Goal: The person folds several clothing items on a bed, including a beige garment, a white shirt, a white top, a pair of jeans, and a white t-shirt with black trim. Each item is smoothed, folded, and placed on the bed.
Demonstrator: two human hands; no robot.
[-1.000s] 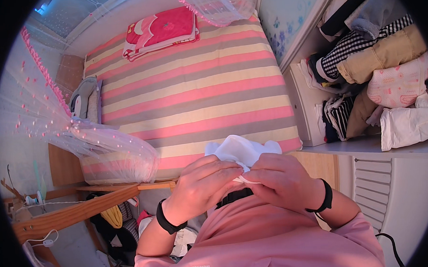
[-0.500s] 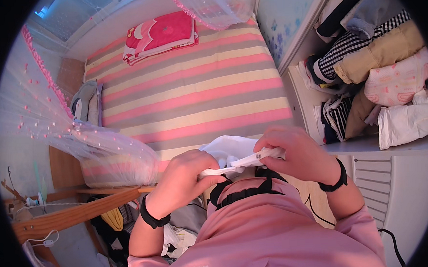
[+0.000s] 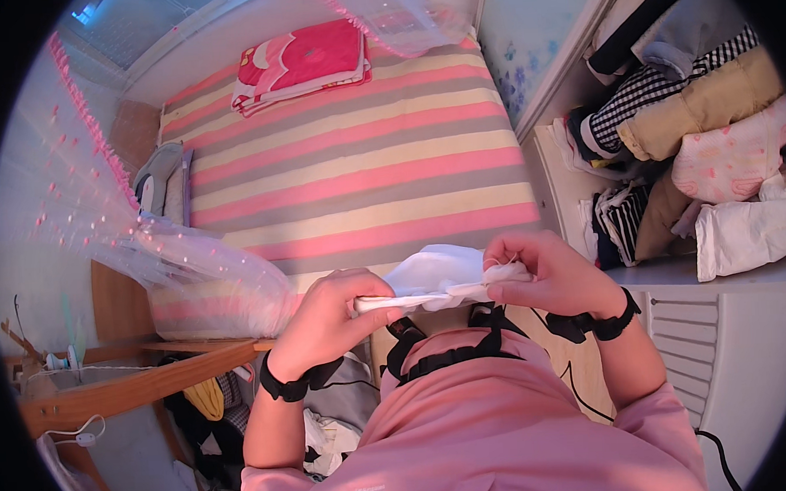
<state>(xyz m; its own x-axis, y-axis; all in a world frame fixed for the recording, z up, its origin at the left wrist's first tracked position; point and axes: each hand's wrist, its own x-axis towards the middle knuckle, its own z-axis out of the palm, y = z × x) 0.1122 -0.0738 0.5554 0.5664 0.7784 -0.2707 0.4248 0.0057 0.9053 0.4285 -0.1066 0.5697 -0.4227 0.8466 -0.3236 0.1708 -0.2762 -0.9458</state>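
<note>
White cloth (image 3: 436,268) gripped by fingers (image 3: 379,318) of left hand (image 3: 330,313) and right hand (image 3: 559,277), folded red blanket (image 3: 312,56) laid near striped bed's far edge, shelf (image 3: 657,272) piled with clothes (image 3: 701,105).

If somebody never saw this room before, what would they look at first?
Probably the big striped bed, pink, cream and grey, in the middle, with a bright pink folded blanket at its far end. Next, perhaps, the white cloth in front of it, held between the left hand and right hand. A sheer net dotted with pink hangs at the left.
</note>
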